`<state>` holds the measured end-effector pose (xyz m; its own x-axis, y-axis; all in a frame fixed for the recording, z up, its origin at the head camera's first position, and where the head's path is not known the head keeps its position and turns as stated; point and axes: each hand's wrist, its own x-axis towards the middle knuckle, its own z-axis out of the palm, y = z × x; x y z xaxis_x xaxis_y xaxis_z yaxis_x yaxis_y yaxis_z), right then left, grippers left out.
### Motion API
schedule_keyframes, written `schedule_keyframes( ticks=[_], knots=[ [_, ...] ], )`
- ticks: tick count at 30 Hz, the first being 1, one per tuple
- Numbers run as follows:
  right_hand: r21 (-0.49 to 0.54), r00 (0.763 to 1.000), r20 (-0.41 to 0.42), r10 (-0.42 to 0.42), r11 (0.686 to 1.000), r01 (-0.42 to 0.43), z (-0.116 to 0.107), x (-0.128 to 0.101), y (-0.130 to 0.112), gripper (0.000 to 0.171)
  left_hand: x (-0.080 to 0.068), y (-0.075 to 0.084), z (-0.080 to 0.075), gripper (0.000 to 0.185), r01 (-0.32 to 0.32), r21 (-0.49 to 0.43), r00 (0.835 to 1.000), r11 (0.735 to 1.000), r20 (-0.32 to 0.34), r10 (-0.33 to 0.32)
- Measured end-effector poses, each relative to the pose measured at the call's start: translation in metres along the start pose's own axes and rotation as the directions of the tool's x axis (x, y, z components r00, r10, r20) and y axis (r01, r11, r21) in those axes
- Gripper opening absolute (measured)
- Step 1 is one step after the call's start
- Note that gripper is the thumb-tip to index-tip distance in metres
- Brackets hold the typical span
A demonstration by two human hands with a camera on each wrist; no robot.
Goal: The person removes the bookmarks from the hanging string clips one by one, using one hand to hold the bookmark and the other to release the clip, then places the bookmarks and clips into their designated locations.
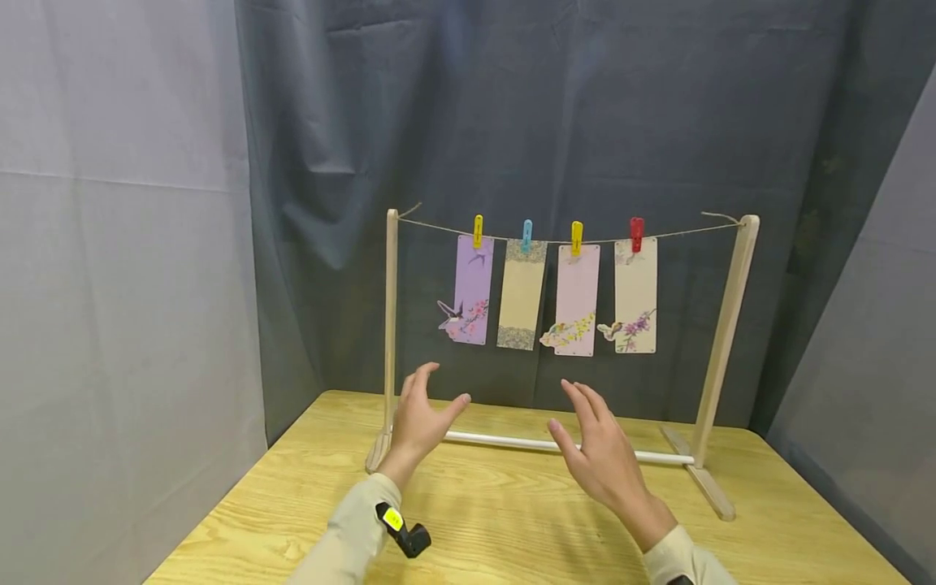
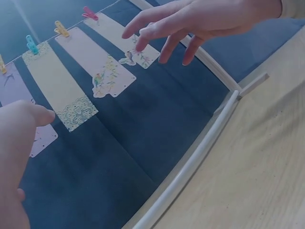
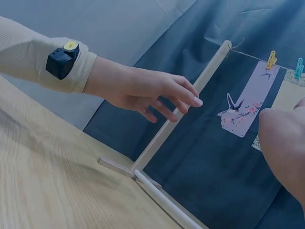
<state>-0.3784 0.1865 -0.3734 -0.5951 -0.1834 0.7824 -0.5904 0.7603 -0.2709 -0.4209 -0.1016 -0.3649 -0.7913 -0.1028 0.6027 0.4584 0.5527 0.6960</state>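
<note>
Left hand [image 1: 418, 418] is up off the table, fingers spread and relaxed, holding nothing, and the right hand [image 1: 600, 455] is beside it in the same way, wide and empty. Both hover over the wooden table [image 1: 483, 528], just short of the white crossbar [image 1: 512, 443] of the little drying rack [image 1: 391, 325].

Above and beyond the fingertips, four bookmarks hang in a row from the string [image 1: 585, 241]. Up ahead of the left hand is the purple bookmark [image 1: 471, 288] on a yellow peg [image 1: 478, 231], then the beige bookmark [image 1: 521, 296] on a blue peg [image 1: 526, 235]. Over the right hand sits the pink bookmark [image 1: 576, 301] under another yellow clip [image 1: 576, 237], and a touch to its right the cream bookmark [image 1: 634, 296] on a red peg [image 1: 636, 233]. None of them is touched; the hands are well below their lower edges.

These cards look like thin, light card stock, stiff enough to hang flat but easy to crease or tear at the pinched top. The bird and flower cut-outs jutting from the lower edges look the most delicate part. The sounder place to take hold would be the plain long edge near the top, with the other hand squeezing the peg's tail. The string is slack and the frame slight, so a hard tug could well rock the whole rack.
</note>
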Motion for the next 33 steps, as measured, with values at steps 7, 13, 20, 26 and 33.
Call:
schedule_keyframes(
  ticks=[7, 13, 20, 26, 33],
  knots=[
    [0.029, 1.0, 0.0, -0.017, 0.999, 0.017, -0.002, 0.01, 0.001, 0.059, 0.007, -0.001, -0.003, 0.077, 0.048, -0.036, 0.999, 0.998, 0.0, -0.048],
    [0.074, 1.0, -0.001, -0.014, 0.997, 0.014, -0.004, 0.022, 0.003, 0.058, 0.013, -0.008, -0.003, 0.078, 0.067, -0.052, 0.998, 0.996, -0.008, -0.067],
    [0.12, 1.0, 0.018, -0.025, 0.993, 0.022, -0.005, 0.034, 0.003, 0.058, 0.019, -0.014, 0.001, 0.082, 0.063, -0.109, 0.998, 0.992, -0.013, -0.064],
    [0.137, 0.999, 0.009, -0.033, 0.99, 0.032, -0.005, 0.048, 0.004, 0.056, 0.024, -0.012, 0.004, 0.085, 0.081, -0.14, 0.997, 0.987, -0.005, -0.082],
    [0.212, 1.0, 0.022, 0.004, 0.977, -0.008, -0.01, 0.063, -0.001, 0.054, 0.031, -0.008, 0.007, 0.086, 0.093, -0.169, 0.995, 0.981, -0.01, -0.096]
  ],
)
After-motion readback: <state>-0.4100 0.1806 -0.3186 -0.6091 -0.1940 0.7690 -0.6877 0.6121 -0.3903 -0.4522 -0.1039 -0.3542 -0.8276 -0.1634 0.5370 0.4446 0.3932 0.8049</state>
